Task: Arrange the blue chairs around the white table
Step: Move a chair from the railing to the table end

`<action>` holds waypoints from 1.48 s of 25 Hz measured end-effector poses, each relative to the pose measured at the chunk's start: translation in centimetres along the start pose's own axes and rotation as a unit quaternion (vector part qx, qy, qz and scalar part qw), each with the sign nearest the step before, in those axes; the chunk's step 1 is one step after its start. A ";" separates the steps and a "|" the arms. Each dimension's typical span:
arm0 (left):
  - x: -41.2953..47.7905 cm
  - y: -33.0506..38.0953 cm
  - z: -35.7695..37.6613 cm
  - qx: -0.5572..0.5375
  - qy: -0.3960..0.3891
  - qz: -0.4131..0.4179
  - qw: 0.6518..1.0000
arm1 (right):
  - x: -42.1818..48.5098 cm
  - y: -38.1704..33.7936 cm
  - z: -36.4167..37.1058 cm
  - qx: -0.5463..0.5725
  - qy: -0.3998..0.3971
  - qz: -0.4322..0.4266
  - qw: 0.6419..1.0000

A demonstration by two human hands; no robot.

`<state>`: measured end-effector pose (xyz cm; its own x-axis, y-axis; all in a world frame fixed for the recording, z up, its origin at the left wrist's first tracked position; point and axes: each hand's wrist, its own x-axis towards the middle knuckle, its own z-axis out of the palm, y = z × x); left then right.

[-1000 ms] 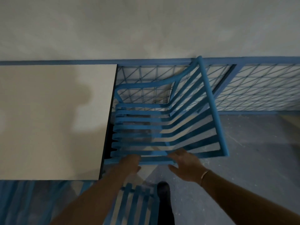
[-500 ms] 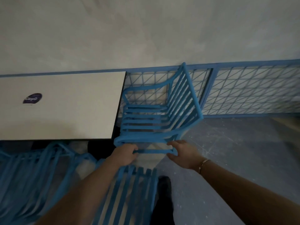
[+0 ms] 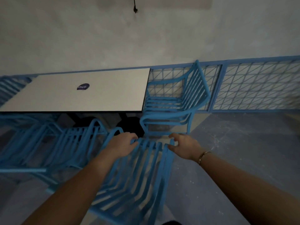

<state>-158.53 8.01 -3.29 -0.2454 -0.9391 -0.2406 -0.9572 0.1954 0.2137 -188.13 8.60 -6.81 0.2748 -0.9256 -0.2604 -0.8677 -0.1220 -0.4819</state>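
Note:
The white table stands against the wall, with a dark round sticker on its top. One blue slatted chair stands at the table's right end, facing it, with no hand on it. A second blue chair is right in front of me, its back towards me. My left hand lies over the top rail of this near chair's back, fingers curled on it. My right hand hovers at the rail's right corner, fingers spread and curved around it.
Another blue chair stands at the table's near side, left of mine, and a further one shows at the far left end. A blue mesh railing runs along the wall behind. Grey floor lies to the right.
Both hands have let go of the chair at the table's right end and come back to the nearer chair's back. The view has pulled back, showing more of the table.

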 end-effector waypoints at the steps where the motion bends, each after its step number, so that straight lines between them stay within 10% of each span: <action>1: -1.5 -0.6 -0.1 -0.001 0.002 -0.004 1.000 | -1.0 -1.3 0.6 0.002 0.001 0.000 1.000; 17: -20.2 -20.3 11.2 0.008 -0.174 -0.117 0.978 | -13.2 -17.3 24.6 -0.022 -0.217 0.047 0.975; 37: -15.9 -12.2 14.1 0.039 -0.174 -0.124 0.976 | -12.6 -10.4 20.3 -0.216 -0.031 0.214 0.952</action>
<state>-145.15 24.60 -15.44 -0.0283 -0.8106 -0.5850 -0.9993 0.0076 0.0377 -174.18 28.80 -15.53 -0.1308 -0.9021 -0.4113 -0.9913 0.1139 0.0654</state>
